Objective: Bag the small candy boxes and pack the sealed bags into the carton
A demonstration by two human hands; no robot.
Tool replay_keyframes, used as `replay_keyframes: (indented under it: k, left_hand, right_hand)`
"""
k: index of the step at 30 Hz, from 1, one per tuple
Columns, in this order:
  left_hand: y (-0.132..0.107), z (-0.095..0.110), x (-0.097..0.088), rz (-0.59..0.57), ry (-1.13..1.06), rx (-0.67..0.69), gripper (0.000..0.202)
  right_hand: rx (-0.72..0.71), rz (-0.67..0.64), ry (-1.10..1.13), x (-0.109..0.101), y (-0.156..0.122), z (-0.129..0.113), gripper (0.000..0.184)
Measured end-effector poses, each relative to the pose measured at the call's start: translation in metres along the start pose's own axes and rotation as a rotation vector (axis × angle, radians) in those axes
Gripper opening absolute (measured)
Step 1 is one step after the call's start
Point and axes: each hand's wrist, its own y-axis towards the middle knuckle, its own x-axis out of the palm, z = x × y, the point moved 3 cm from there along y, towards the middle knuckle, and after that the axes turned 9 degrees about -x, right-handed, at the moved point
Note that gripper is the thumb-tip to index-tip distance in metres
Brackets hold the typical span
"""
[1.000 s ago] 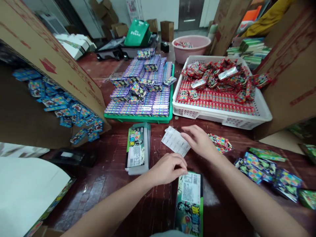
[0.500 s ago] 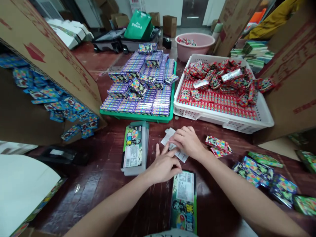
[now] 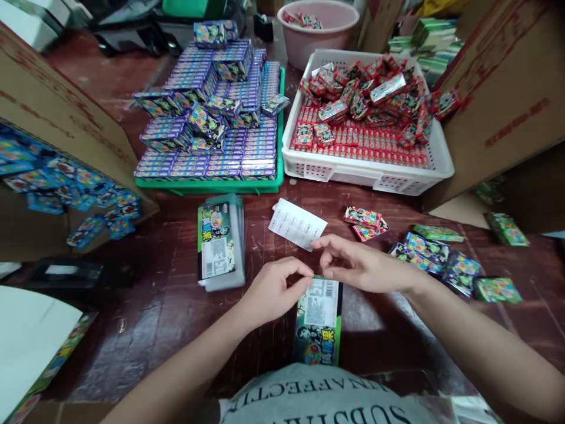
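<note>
My left hand point(image 3: 276, 288) is curled, its fingertips pinching the top left corner of a flat green box point(image 3: 318, 324) with a white barcode label, which lies on the dark wooden table right in front of me. My right hand point(image 3: 359, 266) hovers just above the box's top edge. Its thumb and forefinger are pinched together, and what they hold is too small to make out. A white printed paper sheet point(image 3: 296, 222) lies just beyond both hands. A stack of similar green boxes point(image 3: 219, 242) lies to the left.
A green tray point(image 3: 207, 184) piled with purple boxes and a white basket point(image 3: 366, 175) of red packs stand behind. A pink basin point(image 3: 324, 23) is farther back. Cardboard cartons flank both sides, with blue packs point(image 3: 66, 188) at the left. Loose packs point(image 3: 435, 253) and red packs point(image 3: 365, 219) lie at the right.
My right hand has left the paper sheet and drawn back toward the green box with its fingers pinched. My left hand has closed from spread fingers to a pinch. The view tilted down.
</note>
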Motion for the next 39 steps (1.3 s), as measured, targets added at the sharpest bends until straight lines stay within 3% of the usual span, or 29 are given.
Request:
replay_keyframes:
  k: [6, 9, 12, 14, 17, 21, 24, 26, 29, 31, 33, 35, 37, 39]
  left_hand:
    - [0.001, -0.001, 0.002, 0.009, 0.027, -0.01, 0.014]
    - [0.002, -0.002, 0.002, 0.015, 0.025, -0.02, 0.014]
    - [0.001, -0.002, 0.002, 0.017, 0.007, -0.018, 0.013]
    - [0.0, -0.001, 0.001, 0.02, -0.005, -0.016, 0.013]
    - [-0.003, -0.001, 0.001, 0.029, -0.01, -0.018, 0.013]
    - [-0.004, -0.005, 0.008, -0.007, -0.085, -0.036, 0.01]
    - [0.0, -0.017, 0.008, -0.045, -0.189, -0.114, 0.021]
    - [0.002, -0.025, -0.004, 0.009, -0.264, -0.159, 0.025]
    - [-0.002, -0.033, -0.031, 0.277, -0.481, -0.204, 0.032]
    - [-0.01, -0.035, -0.038, 0.433, -0.666, -0.226, 0.051]
    - [-0.021, -0.034, -0.028, 0.486, -0.793, -0.232, 0.073]
    - [-0.033, -0.035, -0.007, 0.476, -0.843, -0.232, 0.08]
    - [-0.045, -0.038, 0.016, 0.449, -0.802, -0.221, 0.069]
    - [-0.052, -0.04, 0.033, 0.361, -0.652, -0.189, 0.041]
  right_hand:
    - [0.038, -0.009, -0.277, 0.008, 0.004, 0.006, 0.052]
    - [0.035, 0.15, -0.511, 0.014, -0.003, 0.003, 0.058]
    - [-0.035, 0.3, -0.77, 0.028, -0.016, 0.002, 0.053]
    - [-0.082, 0.323, -0.852, 0.041, -0.024, 0.006, 0.051]
    - [-0.113, 0.355, -0.9, 0.055, -0.032, 0.014, 0.063]
    - [-0.061, 0.377, -0.8, 0.06, -0.03, 0.017, 0.073]
    - [-0.052, 0.415, -0.616, 0.057, -0.032, 0.016, 0.081]
    - [-0.062, 0.581, -0.503, 0.05, -0.042, 0.015, 0.083]
    - [-0.074, 0.973, -0.316, 0.041, -0.068, 0.02, 0.073]
    - [-0.059, 1.132, -0.169, 0.042, -0.08, 0.028, 0.064]
    - [-0.031, 1.164, -0.016, 0.047, -0.08, 0.036, 0.062]
    - [-0.036, 1.191, 0.073, 0.051, -0.075, 0.04, 0.067]
    - [-0.098, 1.253, 0.07, 0.049, -0.071, 0.038, 0.072]
    - [-0.155, 1.234, 0.032, 0.043, -0.068, 0.033, 0.073]
